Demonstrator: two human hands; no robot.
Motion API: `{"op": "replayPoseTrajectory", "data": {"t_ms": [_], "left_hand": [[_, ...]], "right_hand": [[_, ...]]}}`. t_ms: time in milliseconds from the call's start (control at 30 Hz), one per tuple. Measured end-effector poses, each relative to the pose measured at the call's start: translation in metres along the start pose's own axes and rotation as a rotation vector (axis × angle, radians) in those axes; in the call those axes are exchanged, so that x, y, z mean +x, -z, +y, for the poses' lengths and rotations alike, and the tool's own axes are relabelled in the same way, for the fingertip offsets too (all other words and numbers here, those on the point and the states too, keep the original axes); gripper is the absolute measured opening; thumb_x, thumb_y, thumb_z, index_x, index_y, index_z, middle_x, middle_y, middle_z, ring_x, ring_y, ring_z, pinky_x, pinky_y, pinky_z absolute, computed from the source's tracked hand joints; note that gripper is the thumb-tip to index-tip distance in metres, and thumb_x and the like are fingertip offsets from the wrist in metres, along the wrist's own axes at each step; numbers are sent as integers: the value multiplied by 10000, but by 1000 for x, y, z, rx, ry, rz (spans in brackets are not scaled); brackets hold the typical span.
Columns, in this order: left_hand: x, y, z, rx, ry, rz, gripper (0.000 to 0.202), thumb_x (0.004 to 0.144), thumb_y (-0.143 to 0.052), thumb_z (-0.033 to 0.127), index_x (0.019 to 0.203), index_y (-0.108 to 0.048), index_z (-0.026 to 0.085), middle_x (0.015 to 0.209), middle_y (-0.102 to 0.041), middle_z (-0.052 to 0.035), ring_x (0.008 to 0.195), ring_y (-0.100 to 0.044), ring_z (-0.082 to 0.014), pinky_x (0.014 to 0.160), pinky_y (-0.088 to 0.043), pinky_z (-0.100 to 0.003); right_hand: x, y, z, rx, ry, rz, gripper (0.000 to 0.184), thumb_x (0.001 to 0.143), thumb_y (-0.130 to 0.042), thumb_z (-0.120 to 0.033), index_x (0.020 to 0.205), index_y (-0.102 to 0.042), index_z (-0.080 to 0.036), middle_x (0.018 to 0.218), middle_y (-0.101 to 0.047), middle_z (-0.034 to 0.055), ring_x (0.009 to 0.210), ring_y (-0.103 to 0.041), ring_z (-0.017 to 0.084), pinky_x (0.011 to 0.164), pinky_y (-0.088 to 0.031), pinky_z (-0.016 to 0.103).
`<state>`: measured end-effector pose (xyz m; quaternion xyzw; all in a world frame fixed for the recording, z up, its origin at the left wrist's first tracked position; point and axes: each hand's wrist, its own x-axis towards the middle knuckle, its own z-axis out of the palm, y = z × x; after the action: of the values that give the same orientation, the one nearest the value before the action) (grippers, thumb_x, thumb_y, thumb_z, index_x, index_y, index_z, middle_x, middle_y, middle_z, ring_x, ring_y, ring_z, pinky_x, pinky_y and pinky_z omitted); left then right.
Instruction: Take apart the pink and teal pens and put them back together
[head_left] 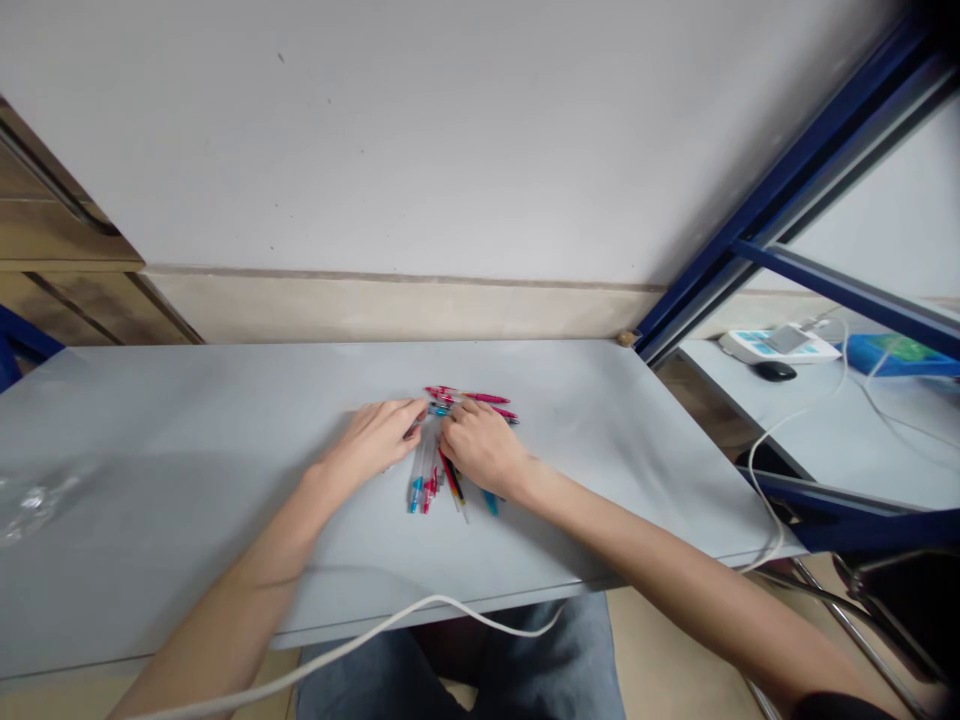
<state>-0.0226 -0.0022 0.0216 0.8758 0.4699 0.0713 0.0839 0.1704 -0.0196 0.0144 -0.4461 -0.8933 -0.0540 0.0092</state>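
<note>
My left hand (pixel 386 430) is closed, its fingertips pinched around a pen (pixel 439 409) with a clear and blue part showing between my hands. From the other side, the curled fingers of my right hand (pixel 484 440) close over the pen's right end and hide it. Red pens (pixel 487 398) lie just beyond my right hand. Closer to me are clear pen barrels with a blue tip (pixel 415 495) and a red tip (pixel 430 492). Several thin pen refills (pixel 453 482) fan out below my right hand, and a blue pen piece (pixel 490 502) pokes out beside it.
The grey table (pixel 225 400) stands against a wall. A crumpled clear plastic bag (pixel 34 505) lies at its left. A white cable (pixel 435 600) crosses the front edge. On the right, behind a blue metal frame (pixel 720 240), another table carries a black mouse (pixel 774 371) and a white device (pixel 780 345).
</note>
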Motion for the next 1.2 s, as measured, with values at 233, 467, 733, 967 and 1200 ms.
{"op": "replayPoseTrajectory", "data": {"t_ms": [233,467,733,967,1200], "left_hand": [[0,-6,-2,53,-40,14,177,996,-418,217,1069,-579,229,994,-721,-60,845,-684,-226,647,-382,-302],[-1,-1,-4,-14,-35,92,191,988,-478,212,1097,-634,225,953,-732,-39,816,-691,-211,686,-428,-283],[1,-12,1,-189,-199,315,303,1047,-478,272,1316,-606,222,1207,-711,-76,1021,-694,-213,882,-530,-334],[4,-23,0,-190,-267,431,173,1024,-547,248,1088,-695,185,1030,-735,-61,882,-669,-192,818,-528,-338],[2,-23,-3,-239,-246,478,163,1023,-544,189,1116,-678,202,1066,-747,-47,904,-680,-176,835,-515,-326]], "right_hand": [[5,2,-2,-5,0,-54,263,984,-457,-98,979,-720,-115,950,-748,150,905,-684,274,770,-479,354],[11,12,13,225,-100,-29,280,905,-539,-142,652,-659,-164,656,-662,73,620,-579,184,589,-366,301],[-1,15,59,1255,-240,109,421,906,-601,-471,625,-651,-160,542,-475,-32,526,-326,90,518,-254,263],[-5,7,62,1603,-352,176,372,819,-736,-539,781,-693,-171,637,-563,-36,533,-342,80,513,-248,249],[-6,5,52,1780,-376,173,340,832,-762,-507,811,-701,-173,663,-537,-32,557,-361,87,504,-235,249]]}}
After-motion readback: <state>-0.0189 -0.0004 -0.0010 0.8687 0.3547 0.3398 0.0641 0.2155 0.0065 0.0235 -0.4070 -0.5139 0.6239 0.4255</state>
